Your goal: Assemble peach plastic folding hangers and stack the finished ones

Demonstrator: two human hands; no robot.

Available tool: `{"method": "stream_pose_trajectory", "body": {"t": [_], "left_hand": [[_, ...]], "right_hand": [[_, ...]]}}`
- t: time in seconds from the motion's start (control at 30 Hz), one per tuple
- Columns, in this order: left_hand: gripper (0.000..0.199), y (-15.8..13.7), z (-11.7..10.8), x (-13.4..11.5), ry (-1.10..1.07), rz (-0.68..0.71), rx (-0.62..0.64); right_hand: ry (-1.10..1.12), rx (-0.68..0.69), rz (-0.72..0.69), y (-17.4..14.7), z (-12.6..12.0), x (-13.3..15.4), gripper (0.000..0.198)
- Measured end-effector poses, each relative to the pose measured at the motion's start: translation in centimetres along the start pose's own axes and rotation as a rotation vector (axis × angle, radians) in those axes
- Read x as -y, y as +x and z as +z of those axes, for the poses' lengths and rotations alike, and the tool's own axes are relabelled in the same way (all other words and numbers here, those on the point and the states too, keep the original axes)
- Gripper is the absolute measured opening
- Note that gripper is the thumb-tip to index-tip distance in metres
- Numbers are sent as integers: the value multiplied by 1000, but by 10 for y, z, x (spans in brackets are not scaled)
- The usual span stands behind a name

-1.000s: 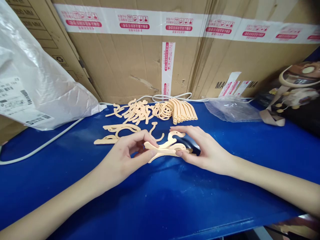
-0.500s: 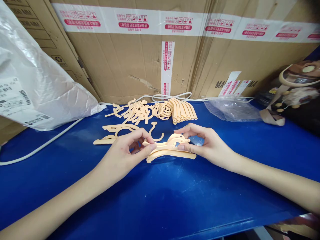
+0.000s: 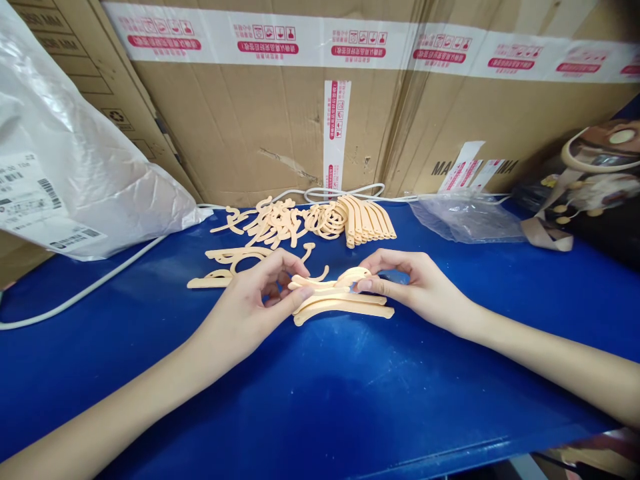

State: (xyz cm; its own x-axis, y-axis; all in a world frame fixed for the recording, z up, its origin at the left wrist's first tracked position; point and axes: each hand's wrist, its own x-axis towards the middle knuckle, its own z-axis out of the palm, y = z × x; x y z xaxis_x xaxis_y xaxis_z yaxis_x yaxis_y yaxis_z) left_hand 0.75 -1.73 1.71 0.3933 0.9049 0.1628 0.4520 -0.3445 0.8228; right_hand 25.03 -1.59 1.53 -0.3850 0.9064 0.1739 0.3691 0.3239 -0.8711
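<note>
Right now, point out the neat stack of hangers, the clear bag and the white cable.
stack of hangers (image 3: 367, 222), head view, middle of the stacked arms
clear bag (image 3: 465, 217), head view, its centre
white cable (image 3: 95, 285), head view, mid-run

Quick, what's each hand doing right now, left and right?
Left hand: fingers closed on the left end of the beige hanger pieces.
Right hand: fingers pinching their right end.

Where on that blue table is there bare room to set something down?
The table is bare in front of both hands, left and right, and right of them below the clear bag. It is crowded behind them: hangers and cable.
</note>
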Motion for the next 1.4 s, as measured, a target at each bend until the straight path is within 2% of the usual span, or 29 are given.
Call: {"method": "stream_pose_trajectory", "body": {"t": [0.17,0.23,0.4,0.57,0.67,0.8,0.93,1.13,1.3,1.4], "left_hand": [[20,0,0,5,25,-12,32],[20,-1,-1,8,109,6,22],[20,0,-8,12,482,211,-31],[28,4,-12,16,663,326,91],[33,6,-12,17,692,355,164],[35,7,-13,18,716,357,208],[36,6,-13,18,737,361,201],[37,3,-11,14,734,386,183],[57,-1,-6,14,675,435,280],[60,-2,-5,16,679,434,314]], "right_hand": [[-79,-57,-49,2,-1,-1,19],[-93,-73,-37,4,-6,0,17],[-78,-21,135,13,-33,-8,24],[-44,96,212,22,-51,-28,26],[-36,143,209,24,-49,-34,30],[-194,123,137,22,-44,-31,34],[-289,96,82,21,-42,-31,35],[-310,87,52,22,-42,-36,36],[-316,86,39,23,-41,-36,34],[-325,69,48,23,-41,-36,35]]}}
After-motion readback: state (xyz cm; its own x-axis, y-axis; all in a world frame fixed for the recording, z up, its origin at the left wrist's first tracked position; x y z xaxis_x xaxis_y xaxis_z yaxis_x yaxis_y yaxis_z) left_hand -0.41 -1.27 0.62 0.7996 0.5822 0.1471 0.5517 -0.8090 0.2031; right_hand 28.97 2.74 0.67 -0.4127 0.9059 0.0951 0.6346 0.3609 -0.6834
